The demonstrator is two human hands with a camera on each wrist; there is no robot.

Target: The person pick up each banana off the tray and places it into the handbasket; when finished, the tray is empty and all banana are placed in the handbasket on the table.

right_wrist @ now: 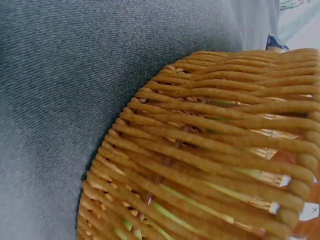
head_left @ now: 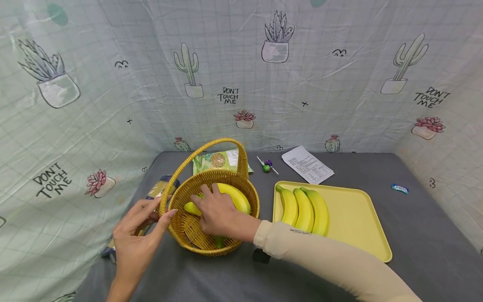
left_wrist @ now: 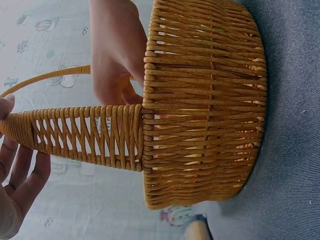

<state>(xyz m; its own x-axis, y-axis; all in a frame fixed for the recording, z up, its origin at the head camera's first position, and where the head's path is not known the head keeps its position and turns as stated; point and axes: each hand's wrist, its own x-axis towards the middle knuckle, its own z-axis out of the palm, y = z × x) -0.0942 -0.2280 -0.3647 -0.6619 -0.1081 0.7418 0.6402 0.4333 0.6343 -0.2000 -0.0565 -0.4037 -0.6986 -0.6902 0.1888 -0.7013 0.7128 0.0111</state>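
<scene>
A wicker basket (head_left: 211, 251) with a tall arched handle stands on the grey cloth. My left hand (head_left: 137, 230) pinches the lower left part of the handle between thumb and fingers; the left wrist view shows the fingers (left_wrist: 35, 177) at the handle's narrowing band. My right hand (head_left: 219, 209) reaches down into the basket, its bent fingers over a yellow banana (head_left: 237, 199). A green stem tip (head_left: 220, 241) shows below that hand. The palm and thumb are hidden. In the right wrist view the basket wall (right_wrist: 215, 140) covers most of the hand.
Right of the basket, a yellow tray (head_left: 351, 218) bears three bananas (head_left: 303, 209). Behind lie a green packet (head_left: 219, 160), lollipops (head_left: 267, 167) and a printed paper (head_left: 307, 164). A small blue wrapper (head_left: 400, 188) lies far right; a blue-and-yellow packet (head_left: 156, 188) is left of the basket.
</scene>
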